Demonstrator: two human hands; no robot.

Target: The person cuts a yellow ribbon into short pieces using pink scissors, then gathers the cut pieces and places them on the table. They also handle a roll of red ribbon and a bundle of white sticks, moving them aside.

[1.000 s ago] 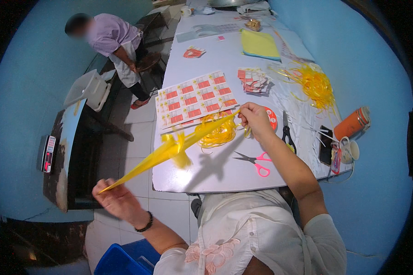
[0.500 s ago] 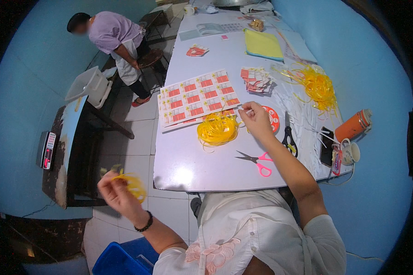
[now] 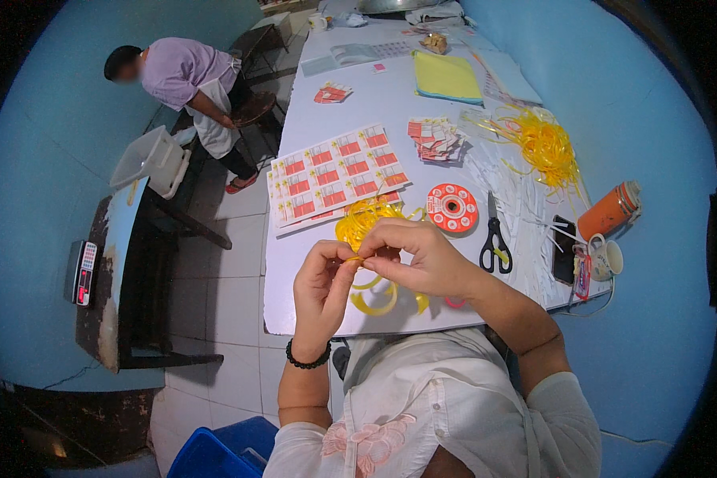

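Note:
Over the table's near edge, the fingertips of my left hand (image 3: 323, 291) and my right hand (image 3: 418, 253) meet in a pinch. Both are closed on a thin yellow ribbon (image 3: 376, 306), whose curled loops hang below them. Just beyond my fingers lies a bundle of yellow ribbon (image 3: 357, 221), partly covered by my hands. It touches the stacked sheets printed with red and white labels (image 3: 327, 177). A red ribbon spool (image 3: 441, 217) rests beyond my right hand. Pink-handled scissors (image 3: 454, 303) show only a bit of handle beneath my right hand and wrist.
Black scissors (image 3: 495, 247), white paper strips (image 3: 526, 255), a phone (image 3: 564, 253), a mug (image 3: 609, 259) and an orange flask (image 3: 608, 211) lie to the right. Farther off are cut labels (image 3: 436, 140), more yellow ribbon (image 3: 546, 147) and a yellow folder (image 3: 446, 77). A person (image 3: 187, 76) bends over a stool.
My left hand has come from beside the table to the middle, bringing yellow ribbon. My right hand has moved nearer and left to meet it, covering most of the pink scissors.

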